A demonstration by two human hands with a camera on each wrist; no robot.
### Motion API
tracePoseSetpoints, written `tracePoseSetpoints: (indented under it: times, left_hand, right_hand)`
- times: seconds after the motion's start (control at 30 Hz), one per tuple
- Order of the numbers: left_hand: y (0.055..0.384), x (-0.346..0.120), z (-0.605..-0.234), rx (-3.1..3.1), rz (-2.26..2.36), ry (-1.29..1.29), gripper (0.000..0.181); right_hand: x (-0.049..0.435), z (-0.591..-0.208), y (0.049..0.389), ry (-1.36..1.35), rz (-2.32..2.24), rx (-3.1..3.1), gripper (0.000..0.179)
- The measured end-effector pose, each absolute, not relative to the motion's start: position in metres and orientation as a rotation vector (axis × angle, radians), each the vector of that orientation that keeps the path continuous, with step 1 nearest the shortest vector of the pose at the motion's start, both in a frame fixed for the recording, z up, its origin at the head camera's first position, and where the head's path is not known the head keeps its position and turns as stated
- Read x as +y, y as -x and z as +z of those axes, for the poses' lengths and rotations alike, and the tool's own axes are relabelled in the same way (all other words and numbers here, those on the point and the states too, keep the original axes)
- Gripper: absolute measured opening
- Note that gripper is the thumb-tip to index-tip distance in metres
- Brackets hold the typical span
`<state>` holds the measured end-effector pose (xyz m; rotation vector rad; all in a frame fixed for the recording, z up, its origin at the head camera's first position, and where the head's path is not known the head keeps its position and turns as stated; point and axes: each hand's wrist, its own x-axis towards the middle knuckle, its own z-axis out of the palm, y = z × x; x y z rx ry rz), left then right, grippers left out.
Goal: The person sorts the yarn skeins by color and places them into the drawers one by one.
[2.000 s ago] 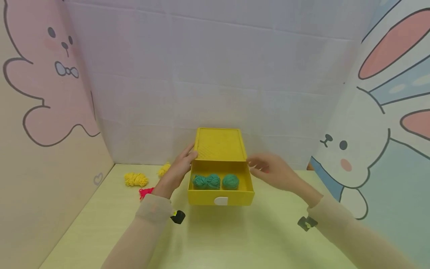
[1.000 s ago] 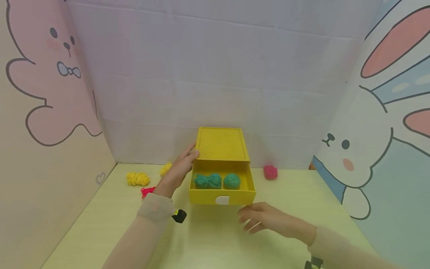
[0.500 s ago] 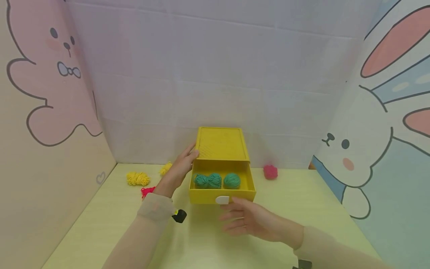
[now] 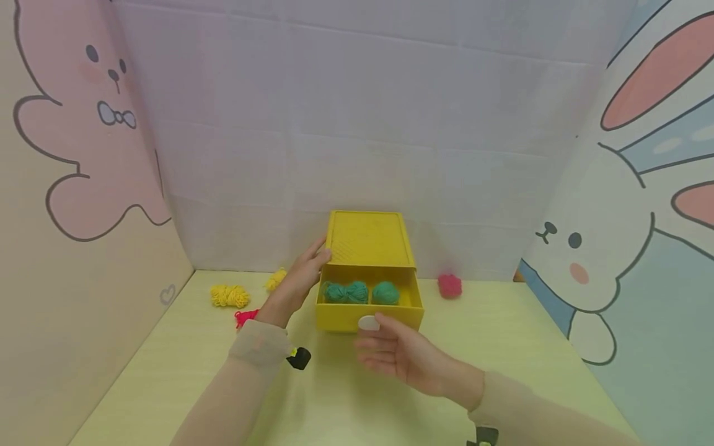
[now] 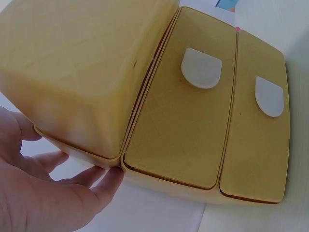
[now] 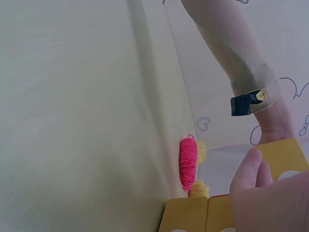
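Note:
A yellow drawer unit (image 4: 368, 238) stands against the back wall, its top drawer (image 4: 334, 319) pulled out. Inside the drawer lie a teal yarn skein (image 4: 347, 292), tied at its middle, and a rounder bundle of teal yarn (image 4: 385, 293). My left hand (image 4: 298, 282) rests on the unit's left side, its fingertips touching the casing in the left wrist view. At the drawer's front, my right hand (image 4: 409, 356) has its thumb against the front panel beside the white handle (image 4: 369, 323). Its other fingers extend loosely below the panel.
Left of the unit lie a yellow yarn skein (image 4: 229, 296), another yellow yarn bundle (image 4: 276, 279) and a red-pink yarn skein (image 4: 245, 318), partly hidden by my left arm. A pink yarn ball (image 4: 449, 286) sits to the right. Walls with cartoon drawings enclose both sides.
My right hand has moved from the unit's right side down and around to the drawer's front. The top drawer has slid slightly inward. My left hand stays in place.

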<state>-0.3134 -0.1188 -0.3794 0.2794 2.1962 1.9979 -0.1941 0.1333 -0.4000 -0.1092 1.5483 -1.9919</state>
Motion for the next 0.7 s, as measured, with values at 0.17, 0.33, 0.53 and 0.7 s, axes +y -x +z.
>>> tracePoseSetpoints:
  times: [0.17,0.33,0.53,0.7]
  left_hand:
    - [0.313,-0.118,-0.379,2.19,2.002,-0.269,0.062]
    - [0.313,-0.118,-0.378,2.195,1.998,-0.241,0.063]
    - [0.313,-0.117,-0.378,2.189,1.998,-0.225,0.062]
    - [0.313,-0.117,-0.378,2.181,2.003,-0.229,0.062]
  right_hand:
    - [0.132,-0.405,0.207,0.118,-1.999,1.559,0.067]
    - [0.133,-0.408,0.223,0.121,-2.009,1.588,0.069]
    - [0.133,-0.408,0.239,0.163,-2.015,1.612,0.071]
    - [0.132,-0.409,0.249,0.186,-2.014,1.62,0.07]
